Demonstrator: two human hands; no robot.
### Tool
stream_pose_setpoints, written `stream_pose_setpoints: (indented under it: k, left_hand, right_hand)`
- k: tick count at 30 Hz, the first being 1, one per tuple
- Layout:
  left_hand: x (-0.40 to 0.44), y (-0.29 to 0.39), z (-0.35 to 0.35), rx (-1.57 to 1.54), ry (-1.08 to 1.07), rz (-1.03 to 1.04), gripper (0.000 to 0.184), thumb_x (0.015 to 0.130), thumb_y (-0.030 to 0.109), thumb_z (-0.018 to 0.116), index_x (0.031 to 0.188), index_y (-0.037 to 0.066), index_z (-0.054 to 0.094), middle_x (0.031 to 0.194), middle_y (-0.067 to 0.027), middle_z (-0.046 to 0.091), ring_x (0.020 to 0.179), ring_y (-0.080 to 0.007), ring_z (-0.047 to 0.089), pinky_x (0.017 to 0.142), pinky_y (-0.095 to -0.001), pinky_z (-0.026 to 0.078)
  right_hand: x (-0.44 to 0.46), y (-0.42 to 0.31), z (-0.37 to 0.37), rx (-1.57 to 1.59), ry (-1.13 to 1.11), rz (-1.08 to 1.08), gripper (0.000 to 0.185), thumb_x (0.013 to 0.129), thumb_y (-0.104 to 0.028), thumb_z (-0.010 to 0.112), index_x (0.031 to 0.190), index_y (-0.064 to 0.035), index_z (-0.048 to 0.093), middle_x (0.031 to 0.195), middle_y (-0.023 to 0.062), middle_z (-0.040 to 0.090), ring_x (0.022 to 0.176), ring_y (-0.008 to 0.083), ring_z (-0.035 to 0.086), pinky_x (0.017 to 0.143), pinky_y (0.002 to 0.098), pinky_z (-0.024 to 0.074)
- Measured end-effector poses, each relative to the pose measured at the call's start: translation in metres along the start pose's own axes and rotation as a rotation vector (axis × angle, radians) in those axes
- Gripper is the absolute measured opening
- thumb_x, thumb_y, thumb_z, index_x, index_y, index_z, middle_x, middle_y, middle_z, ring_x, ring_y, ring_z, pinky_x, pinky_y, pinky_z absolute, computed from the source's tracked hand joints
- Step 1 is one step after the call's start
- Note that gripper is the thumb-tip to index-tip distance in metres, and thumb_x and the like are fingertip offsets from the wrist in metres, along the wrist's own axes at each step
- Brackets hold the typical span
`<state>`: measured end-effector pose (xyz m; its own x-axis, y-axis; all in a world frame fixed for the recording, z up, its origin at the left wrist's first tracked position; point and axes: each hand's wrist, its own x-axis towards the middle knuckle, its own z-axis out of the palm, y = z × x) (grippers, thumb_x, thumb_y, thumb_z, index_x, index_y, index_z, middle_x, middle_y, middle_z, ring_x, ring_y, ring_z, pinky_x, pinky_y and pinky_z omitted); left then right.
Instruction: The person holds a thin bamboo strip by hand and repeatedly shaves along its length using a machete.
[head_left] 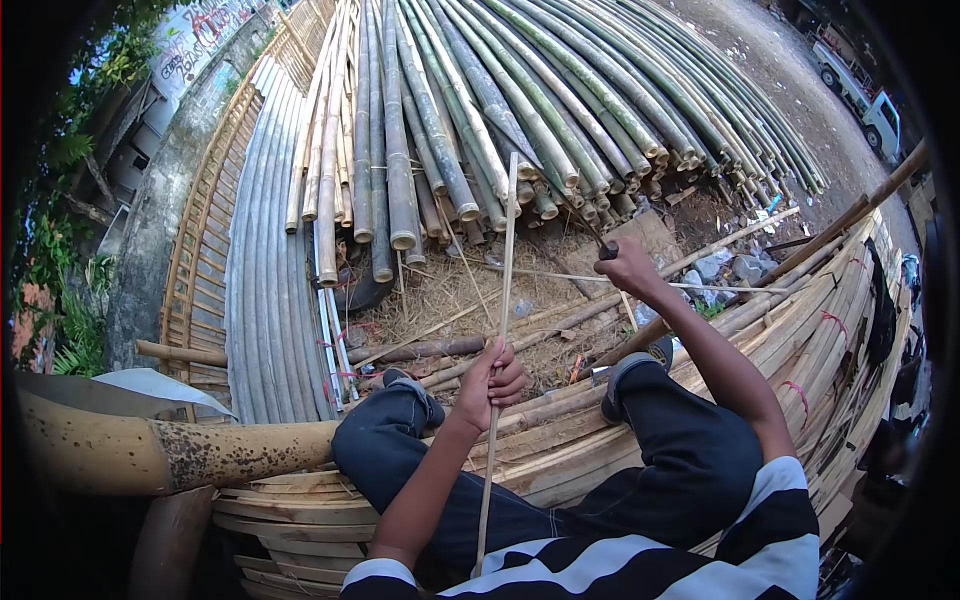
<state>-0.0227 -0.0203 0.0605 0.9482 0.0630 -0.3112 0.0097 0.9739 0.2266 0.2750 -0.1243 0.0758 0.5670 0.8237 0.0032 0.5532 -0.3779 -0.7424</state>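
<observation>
My left hand (490, 385) is closed around a long, thin bamboo strip (507, 250). The strip stands nearly upright in view, its lower end reaching my striped shirt and its upper end in front of the stacked poles. Off to the right, my right hand (630, 270) grips the dark handle of a machete (607, 251). Its blade points up and left, toward the strip's upper end, and is hard to pick out against the bamboo. Whether blade and strip touch, I cannot tell.
A big stack of bamboo poles (400, 170) lies ahead, cut ends facing me. Bundled split bamboo (790, 360) is under and beside me. A thick bamboo pole (180, 450) juts in from the left. Corrugated sheets (265, 260) lean near a wall. A truck (880, 125) stands far right.
</observation>
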Motion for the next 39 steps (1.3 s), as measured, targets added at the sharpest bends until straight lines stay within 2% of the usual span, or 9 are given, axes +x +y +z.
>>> stream_pose_setpoints:
  k: [4, 10, 16, 25, 28, 30, 31, 32, 39]
  left_hand:
    - [-0.004, -0.016, 0.013, 0.238, 0.203, 0.195, 0.025, 0.095, 0.021, 0.048, 0.074, 0.012, 0.037, 0.052, 0.0064, 0.024, 0.038, -0.0023, 0.022, 0.033, -0.0174, 0.017]
    - [-0.007, -0.029, 0.007, 0.598, 0.339, 0.279, 0.022, 0.096, 0.022, 0.046, 0.079, 0.012, 0.037, 0.053, 0.0061, 0.025, 0.038, -0.0033, 0.022, 0.034, -0.0199, 0.016]
    - [-0.001, -0.013, -0.009, 0.504, 0.332, 0.221, 0.034, 0.100, 0.038, 0.035, 0.076, 0.013, 0.034, 0.053, 0.0059, 0.024, 0.039, -0.0036, 0.021, 0.033, -0.0197, 0.016]
    - [-0.006, -0.028, 0.010, 0.577, 0.343, 0.261, 0.033, 0.100, 0.031, 0.035, 0.073, 0.012, 0.033, 0.052, 0.0053, 0.025, 0.038, -0.0043, 0.022, 0.034, -0.0210, 0.016]
    - [-0.018, -0.041, 0.013, 0.555, 0.326, 0.216, 0.032, 0.099, 0.029, 0.036, 0.072, 0.012, 0.033, 0.052, 0.0049, 0.026, 0.039, -0.0046, 0.023, 0.034, -0.0218, 0.017]
    - [-0.017, -0.056, 0.019, 0.585, 0.223, 0.181, 0.031, 0.099, 0.030, 0.037, 0.075, 0.011, 0.034, 0.052, 0.0050, 0.025, 0.039, -0.0048, 0.022, 0.034, -0.0209, 0.018]
    - [-0.017, -0.061, 0.022, 0.640, 0.154, 0.177, 0.030, 0.099, 0.031, 0.038, 0.077, 0.011, 0.035, 0.052, 0.0051, 0.024, 0.039, -0.0049, 0.021, 0.033, -0.0200, 0.018]
    - [-0.016, -0.058, 0.028, 0.545, 0.122, 0.071, 0.029, 0.099, 0.031, 0.038, 0.078, 0.010, 0.036, 0.053, 0.0048, 0.025, 0.039, -0.0047, 0.020, 0.033, -0.0191, 0.019]
    - [0.004, -0.026, 0.011, 0.304, 0.119, -0.057, 0.025, 0.100, 0.030, 0.036, 0.088, 0.009, 0.042, 0.053, 0.0054, 0.025, 0.040, -0.0025, 0.021, 0.034, -0.0168, 0.020]
  right_hand:
    - [-0.019, -0.062, 0.046, -0.280, -0.334, -0.194, 0.028, 0.065, -0.027, 0.061, 0.064, 0.0014, 0.058, 0.058, 0.0224, 0.056, 0.062, 0.0404, 0.059, 0.061, 0.0451, 0.0484]
    - [-0.020, -0.068, 0.075, -0.502, -0.380, -0.370, 0.022, 0.062, -0.026, 0.061, 0.065, -0.0044, 0.061, 0.063, 0.0184, 0.061, 0.065, 0.0379, 0.062, 0.060, 0.0450, 0.0503]
    - [0.008, -0.009, 0.041, -0.639, -0.152, -0.036, 0.022, 0.060, -0.024, 0.061, 0.064, -0.0018, 0.063, 0.065, 0.0189, 0.062, 0.066, 0.0366, 0.063, 0.060, 0.0443, 0.0512]
    - [-0.014, -0.054, 0.057, -0.538, -0.279, -0.354, 0.022, 0.061, -0.023, 0.061, 0.062, -0.0004, 0.061, 0.063, 0.0209, 0.060, 0.065, 0.0376, 0.062, 0.063, 0.0464, 0.0503]
    - [0.029, -0.018, 0.023, -0.389, -0.064, 0.223, 0.030, 0.064, -0.022, 0.058, 0.075, 0.0060, 0.064, 0.077, 0.0274, 0.063, 0.076, 0.0413, 0.063, 0.072, 0.0465, 0.0507]
    - [0.061, 0.038, -0.014, -0.213, 0.146, 0.367, 0.036, 0.065, -0.025, 0.056, 0.072, 0.0093, 0.062, 0.072, 0.0299, 0.061, 0.074, 0.0447, 0.062, 0.070, 0.0465, 0.0498]
    - [0.060, 0.051, -0.030, -0.126, 0.250, 0.292, 0.035, 0.066, -0.021, 0.059, 0.059, 0.0124, 0.055, 0.051, 0.0193, 0.054, 0.042, 0.0237, 0.054, 0.044, 0.0369, 0.0438]
    - [0.053, 0.057, -0.045, -0.099, 0.239, 0.240, 0.030, 0.068, -0.019, 0.060, 0.055, 0.0078, 0.054, 0.048, 0.0114, 0.051, 0.037, 0.0168, 0.050, 0.038, 0.0318, 0.0399]
    - [0.018, 0.023, -0.009, 0.808, 0.195, 0.463, 0.019, 0.068, -0.010, 0.062, 0.055, -0.0009, 0.051, 0.046, 0.0014, 0.045, 0.035, 0.0101, 0.043, 0.034, 0.0252, 0.0330]
